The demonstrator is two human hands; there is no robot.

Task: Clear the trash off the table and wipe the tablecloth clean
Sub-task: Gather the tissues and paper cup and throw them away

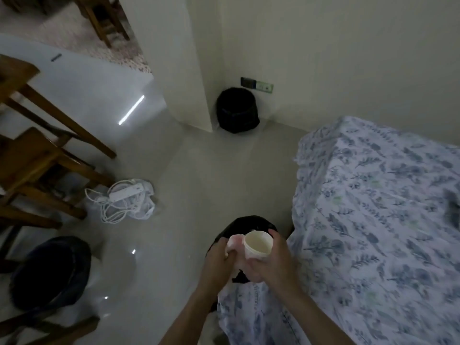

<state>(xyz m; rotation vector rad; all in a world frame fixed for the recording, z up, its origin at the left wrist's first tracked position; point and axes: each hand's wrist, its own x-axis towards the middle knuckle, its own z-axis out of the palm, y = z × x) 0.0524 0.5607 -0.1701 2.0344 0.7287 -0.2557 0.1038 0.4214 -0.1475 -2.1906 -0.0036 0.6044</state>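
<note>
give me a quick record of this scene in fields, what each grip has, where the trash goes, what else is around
left grip: holds a crumpled tissue
right grip: holds a pale cup, mouth up
below hands: black trash bag, beside the table
tablecloth: white, blue leaf print
floor: power strip with coiled cable
corner: second black bin

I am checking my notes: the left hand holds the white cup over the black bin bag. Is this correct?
No. The head view shows the right hand holds the white cup over the black bin bag; the left hand grips a crumpled tissue.
</note>
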